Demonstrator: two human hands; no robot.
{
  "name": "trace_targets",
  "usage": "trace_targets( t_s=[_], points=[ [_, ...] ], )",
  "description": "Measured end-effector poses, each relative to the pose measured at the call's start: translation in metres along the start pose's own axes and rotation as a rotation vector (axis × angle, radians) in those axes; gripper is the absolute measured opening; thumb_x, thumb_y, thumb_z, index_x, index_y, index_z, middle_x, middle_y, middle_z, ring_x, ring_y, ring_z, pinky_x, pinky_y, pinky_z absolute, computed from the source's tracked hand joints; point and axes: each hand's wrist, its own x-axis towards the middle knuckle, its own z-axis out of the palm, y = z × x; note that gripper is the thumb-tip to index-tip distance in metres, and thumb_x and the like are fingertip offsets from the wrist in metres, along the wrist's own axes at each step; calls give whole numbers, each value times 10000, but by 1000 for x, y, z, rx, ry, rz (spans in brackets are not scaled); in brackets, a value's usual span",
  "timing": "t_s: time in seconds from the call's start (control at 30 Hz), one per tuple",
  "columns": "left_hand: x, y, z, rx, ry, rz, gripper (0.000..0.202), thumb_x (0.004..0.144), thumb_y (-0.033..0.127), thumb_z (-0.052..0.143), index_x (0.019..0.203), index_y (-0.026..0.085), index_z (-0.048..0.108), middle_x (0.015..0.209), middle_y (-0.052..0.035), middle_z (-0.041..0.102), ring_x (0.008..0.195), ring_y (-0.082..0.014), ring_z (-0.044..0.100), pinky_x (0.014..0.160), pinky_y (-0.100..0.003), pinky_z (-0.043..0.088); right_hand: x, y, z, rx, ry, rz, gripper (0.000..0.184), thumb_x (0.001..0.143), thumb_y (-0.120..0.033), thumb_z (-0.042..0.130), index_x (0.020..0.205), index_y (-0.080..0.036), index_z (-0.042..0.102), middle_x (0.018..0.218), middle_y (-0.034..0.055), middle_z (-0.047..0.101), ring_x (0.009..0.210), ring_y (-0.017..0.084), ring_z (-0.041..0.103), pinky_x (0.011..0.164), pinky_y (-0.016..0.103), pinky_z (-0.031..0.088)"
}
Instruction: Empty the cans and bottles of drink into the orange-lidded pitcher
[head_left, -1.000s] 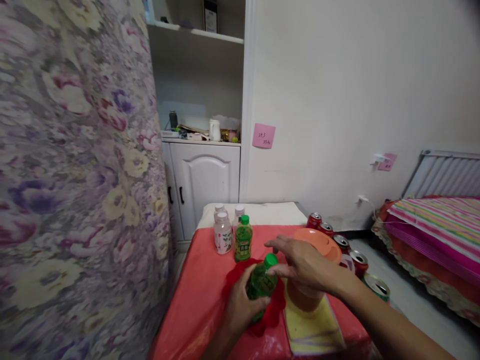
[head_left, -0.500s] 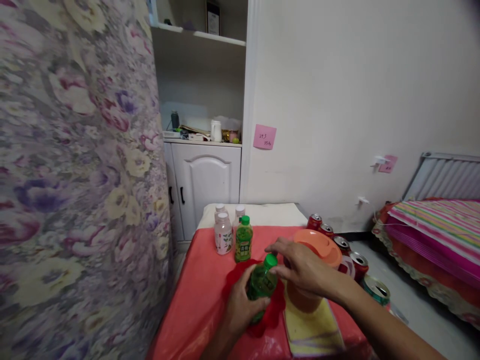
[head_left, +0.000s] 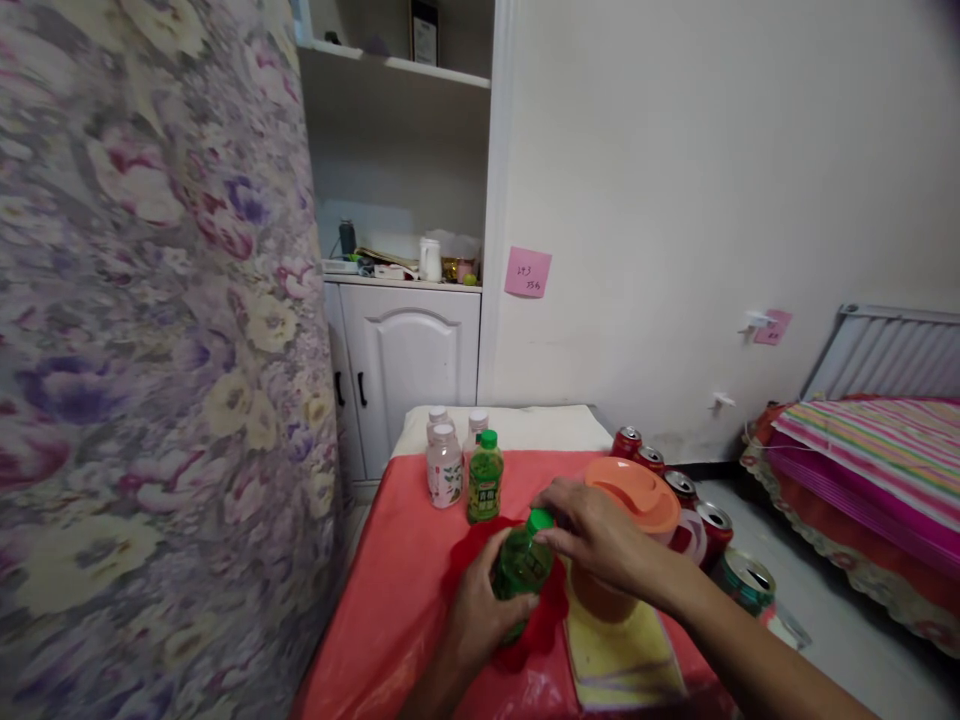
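My left hand (head_left: pixel 480 610) is wrapped around the body of a green plastic drink bottle (head_left: pixel 523 565), which leans slightly over a red scalloped plate (head_left: pixel 551 625). The fingers of my right hand (head_left: pixel 592 525) are closed on the bottle's green cap (head_left: pixel 539 520), which still sits on the neck. Just beyond stands a second green bottle (head_left: pixel 485 480), upright and capped. Beside it are several white-capped bottles with pale labels (head_left: pixel 445 470). Under my right forearm is a pitcher with an orange lid (head_left: pixel 634 490), partly hidden, near a folded yellow cloth (head_left: pixel 622 660).
A row of drink cans (head_left: pixel 712 525) lines the right side of the table, which has a red cover (head_left: pixel 390 580). A floral curtain (head_left: pixel 165 380) hangs close on the left. Behind are a white cabinet (head_left: pixel 416 380) and a wall; a bed (head_left: pixel 877 470) stands at right.
My right fingers have drawn in closer around the cap. The bottle and my left hand keep nearly the same place; the whole view has shifted slightly.
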Motion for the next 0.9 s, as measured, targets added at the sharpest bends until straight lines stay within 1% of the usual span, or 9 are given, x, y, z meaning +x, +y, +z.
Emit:
trace_targets(
  t_s=[0.23,0.37,0.43,0.53,0.6,0.67,0.77,0.83,0.9],
  points=[
    [2,-3,-1,52,26,-18,747,529,179,712,1270,140,625,1253,-143,741,1197,-355,656,1038,-436,509,3,-1,5,-69,31,124,273,888,-435,704,886,-169,642,805,40,688,682,180,585,605,284,373],
    [3,-4,-1,8,10,2,746,526,191,730,1263,156,620,1249,-144,742,1190,-363,659,1037,-459,509,-2,-6,1,-73,39,76,405,921,-476,649,1185,-170,633,1049,99,723,877,239,664,726,323,450],
    [4,-7,-1,2,5,12,739,525,189,728,1255,159,620,1230,-139,746,1174,-356,664,1037,-460,506,-3,-8,0,-79,42,35,368,958,-392,605,1264,-188,605,1142,110,699,969,250,665,796,340,464],
    [5,-9,-1,24,12,7,714,525,172,711,1236,161,634,1206,-131,752,1154,-350,669,1034,-464,503,-2,-10,0,-105,52,43,182,950,-288,598,1084,-184,663,1022,82,707,888,226,658,754,318,447],
    [5,-8,-1,23,17,8,704,528,170,711,1228,166,642,1208,-131,753,1152,-353,671,1032,-464,504,0,-9,1,-117,61,77,162,926,-339,646,952,-180,663,898,59,709,786,208,638,677,297,411],
    [5,-7,-1,-2,3,18,702,537,193,727,1232,156,639,1212,-146,752,1154,-360,673,1018,-460,514,1,-9,0,-124,69,116,263,913,-439,664,905,-176,653,829,51,706,720,201,619,624,290,372],
    [5,-5,-3,-12,-11,24,731,542,218,745,1258,141,621,1231,-159,744,1169,-366,665,1004,-450,524,0,-10,-1,-92,57,94,355,912,-510,649,1028,-175,656,929,77,726,779,221,642,649,299,385],
    [4,-4,-3,9,-3,24,735,541,213,742,1262,146,621,1233,-150,745,1162,-361,667,1006,-447,522,-2,-10,-1,-73,49,43,304,935,-435,638,1109,-186,647,1025,87,722,868,234,655,704,309,408],
    [4,-3,-3,21,1,22,724,537,201,734,1252,158,628,1213,-138,755,1143,-357,675,1003,-448,522,-2,-9,0,-91,51,39,226,942,-373,629,1063,-185,658,1006,82,721,870,232,653,707,309,405]
  ],
)
